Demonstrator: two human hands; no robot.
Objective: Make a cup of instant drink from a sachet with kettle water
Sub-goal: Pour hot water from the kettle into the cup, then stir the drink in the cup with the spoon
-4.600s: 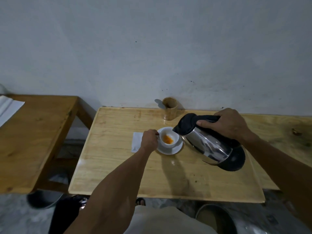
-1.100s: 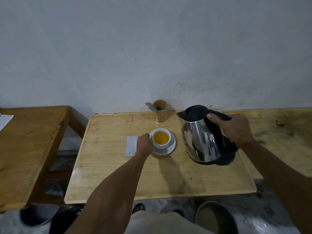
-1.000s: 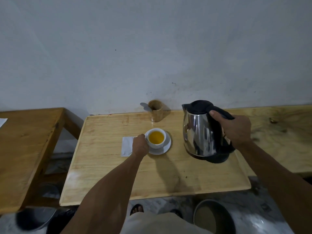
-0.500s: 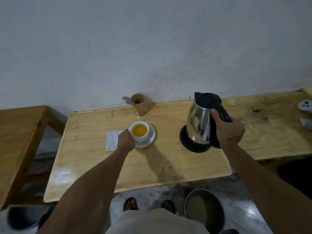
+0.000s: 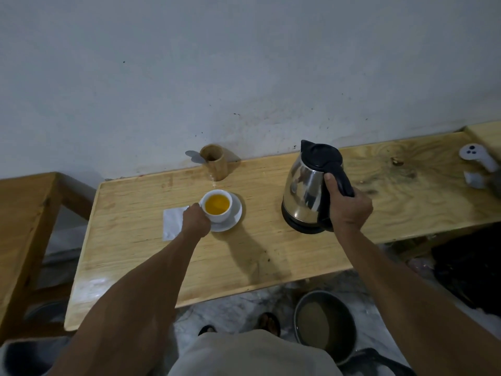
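A white cup (image 5: 222,216) full of orange-yellow drink stands on a white saucer (image 5: 235,219) near the middle of the wooden table (image 5: 244,261). My left hand (image 5: 195,221) grips the cup at its left side. To the right, a steel kettle (image 5: 305,191) with a black lid stands upright on the table. Around its black handle my right hand (image 5: 348,208) is closed. A white paper sachet or napkin (image 5: 171,222) lies flat just left of the cup, partly under my left hand.
A bamboo holder (image 5: 215,165) with a spoon in it stands by the wall behind the cup. White objects (image 5: 477,161) lie at the table's far right. A second wooden table (image 5: 24,213) is at the left. A round basin (image 5: 324,321) sits on the floor below.
The kettle went from tilted over the cup to upright, then moved right and down onto the table. The cup now holds orange drink. My left hand stayed on the cup.
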